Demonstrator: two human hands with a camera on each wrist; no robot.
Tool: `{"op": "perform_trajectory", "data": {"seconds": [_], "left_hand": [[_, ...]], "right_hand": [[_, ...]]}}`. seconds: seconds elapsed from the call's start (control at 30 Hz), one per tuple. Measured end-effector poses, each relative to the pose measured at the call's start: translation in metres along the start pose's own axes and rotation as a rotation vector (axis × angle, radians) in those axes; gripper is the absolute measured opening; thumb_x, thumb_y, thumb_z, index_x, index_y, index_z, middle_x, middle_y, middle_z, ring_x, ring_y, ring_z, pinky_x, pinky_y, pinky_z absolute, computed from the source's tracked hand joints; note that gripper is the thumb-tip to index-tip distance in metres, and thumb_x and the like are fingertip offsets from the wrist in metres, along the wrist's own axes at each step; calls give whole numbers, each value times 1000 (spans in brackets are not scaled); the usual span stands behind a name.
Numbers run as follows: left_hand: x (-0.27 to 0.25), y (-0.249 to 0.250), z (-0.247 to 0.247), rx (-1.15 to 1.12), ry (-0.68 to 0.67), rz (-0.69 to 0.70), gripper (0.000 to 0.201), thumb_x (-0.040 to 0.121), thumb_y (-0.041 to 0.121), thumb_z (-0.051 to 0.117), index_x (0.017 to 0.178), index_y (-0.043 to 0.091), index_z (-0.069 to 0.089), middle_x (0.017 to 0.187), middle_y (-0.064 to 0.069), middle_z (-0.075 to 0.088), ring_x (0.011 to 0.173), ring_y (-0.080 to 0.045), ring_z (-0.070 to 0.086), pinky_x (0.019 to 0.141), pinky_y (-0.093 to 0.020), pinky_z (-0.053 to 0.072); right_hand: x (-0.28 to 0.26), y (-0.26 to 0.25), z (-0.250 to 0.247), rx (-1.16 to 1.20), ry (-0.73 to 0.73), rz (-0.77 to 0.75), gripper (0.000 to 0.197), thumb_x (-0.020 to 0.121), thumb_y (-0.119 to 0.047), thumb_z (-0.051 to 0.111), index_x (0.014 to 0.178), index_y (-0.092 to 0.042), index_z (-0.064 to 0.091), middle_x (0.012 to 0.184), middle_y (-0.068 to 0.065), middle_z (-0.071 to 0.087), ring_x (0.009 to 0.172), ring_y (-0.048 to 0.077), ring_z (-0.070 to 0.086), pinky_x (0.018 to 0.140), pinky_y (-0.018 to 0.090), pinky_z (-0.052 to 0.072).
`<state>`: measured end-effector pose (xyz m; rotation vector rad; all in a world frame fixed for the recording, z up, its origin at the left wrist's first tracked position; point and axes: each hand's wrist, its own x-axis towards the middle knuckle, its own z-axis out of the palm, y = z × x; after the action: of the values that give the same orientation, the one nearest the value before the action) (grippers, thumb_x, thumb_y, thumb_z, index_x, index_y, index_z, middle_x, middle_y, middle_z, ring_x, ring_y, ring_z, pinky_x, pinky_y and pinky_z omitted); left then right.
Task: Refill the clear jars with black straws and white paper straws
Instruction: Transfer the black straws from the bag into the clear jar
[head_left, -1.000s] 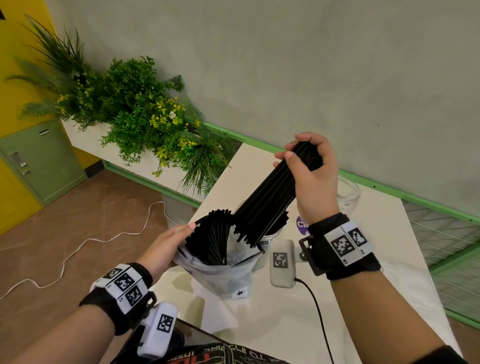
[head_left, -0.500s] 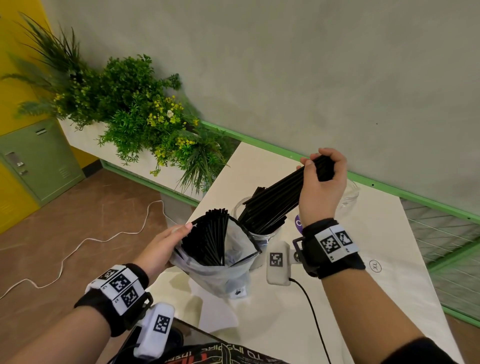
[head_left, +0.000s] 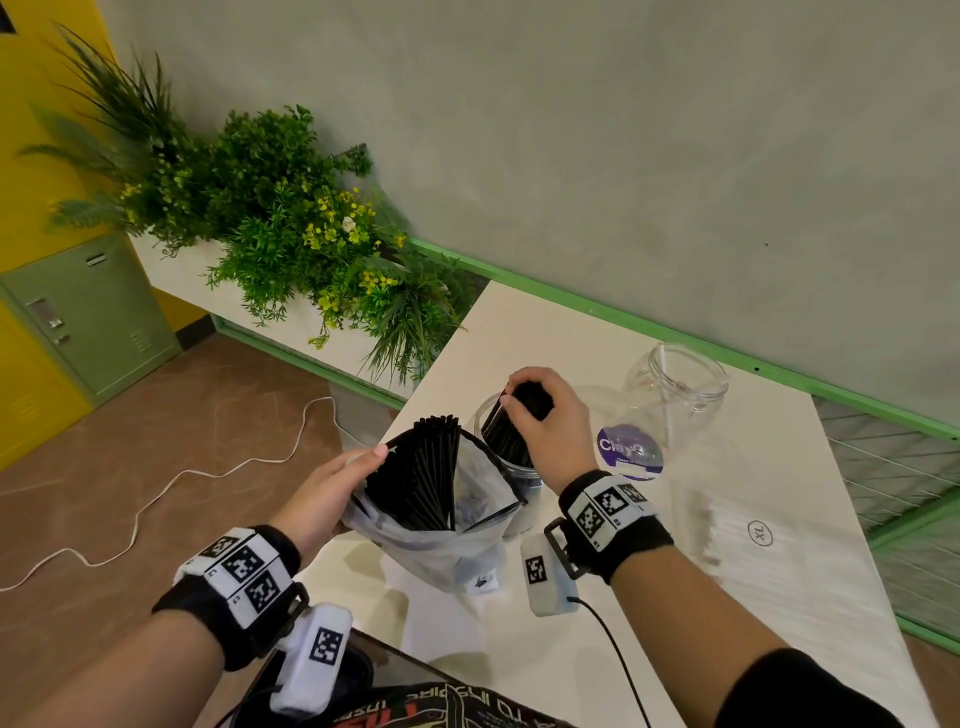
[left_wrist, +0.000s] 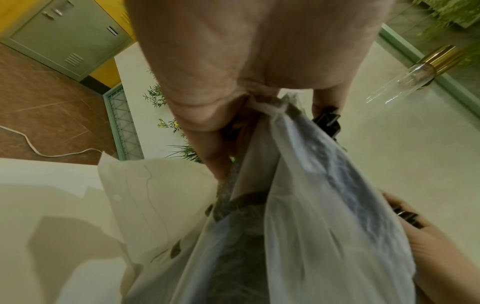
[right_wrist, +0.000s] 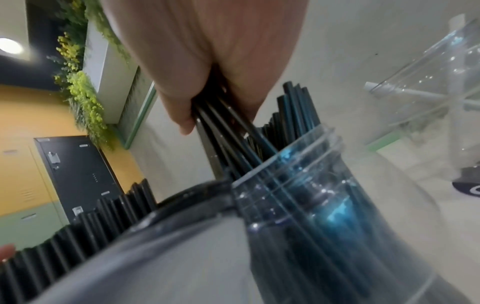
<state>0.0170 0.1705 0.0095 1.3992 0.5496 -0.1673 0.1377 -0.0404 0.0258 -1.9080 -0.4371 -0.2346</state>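
My right hand grips a bundle of black straws by its top end, and the bundle's lower part stands inside a clear jar on the white table. In the right wrist view the straws run from my fingers down into the jar's mouth. My left hand holds the rim of a clear plastic bag full of black straws; the left wrist view shows the fingers pinching the bag. A second clear jar stands behind, holding a white paper straw or two.
A pack of white paper straws lies on the table at the right. A purple-labelled lid sits by the far jar. A green planter borders the table's left end, and a white cable trails on the floor.
My right hand has come down from above the table, lowering the tilted bundle of black straws into the near jar. The left hand has stayed on the bag.
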Motion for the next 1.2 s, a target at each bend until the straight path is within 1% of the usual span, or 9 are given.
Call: {"op": "perform_trajectory", "data": {"seconds": [0.2,0.37,0.53,0.63,0.73,0.87,0.97,1.1,1.2], "left_hand": [[2,-1,-1,-5,-3,1,26,93,42,54,108,25,67,100,2,75,101,-21,67,94,-43,51],[3,-2,-1,-6,-10,-2,27,90,43,54,107,26,67,94,7,76,99,-20,68,86,-38,52],[2,-3,-2,-9,-10,2,23,92,41,54,104,26,67,91,8,76,99,-19,67,89,-39,51],[1,-3,-3,-9,-20,19,27,86,50,59,99,28,67,89,9,76,97,-19,68,90,-40,51],[2,-2,-5,0,-41,21,61,57,70,72,102,30,68,95,8,76,96,-18,70,89,-41,52],[3,0,-2,-9,-21,8,26,89,44,56,104,27,68,97,5,75,102,-22,67,97,-47,49],[3,2,-1,5,-24,-4,28,89,44,55,108,26,68,101,4,75,104,-22,67,98,-48,48],[2,3,-1,1,-17,0,25,92,42,54,107,27,67,102,4,74,103,-21,67,97,-47,49],[3,2,-2,-6,-11,5,24,93,42,54,106,27,67,98,5,75,101,-21,67,96,-46,50]], "right_hand": [[-1,6,-7,-18,-214,105,32,91,-8,61,117,-25,60,113,-10,65,109,4,57,104,31,43],[-2,8,-10,-69,-57,52,48,89,-6,61,130,-27,44,116,-15,62,106,-8,51,94,8,36],[-10,15,-15,-237,-28,-81,44,89,-7,63,129,-18,50,123,-5,55,109,-3,46,97,4,32],[-19,22,-21,-328,-95,-144,38,96,-12,55,133,-14,50,134,1,52,123,6,46,106,18,35],[-22,28,-24,-382,-184,-146,41,101,-19,46,141,-16,43,150,-3,38,135,1,32,110,8,21],[-16,25,-19,-527,-243,-233,57,100,-42,33,150,-14,27,160,-3,16,146,9,13,119,25,10],[-1,20,-11,-719,-309,-255,75,93,-61,25,152,-15,17,161,-1,10,149,15,0,121,35,1],[20,16,0,-929,-315,-165,80,87,-71,29,152,-26,16,161,-3,12,149,23,-2,119,49,4],[28,16,7,-929,-340,-91,62,91,-63,42,140,-26,41,147,-2,38,141,26,23,112,52,27]]}}
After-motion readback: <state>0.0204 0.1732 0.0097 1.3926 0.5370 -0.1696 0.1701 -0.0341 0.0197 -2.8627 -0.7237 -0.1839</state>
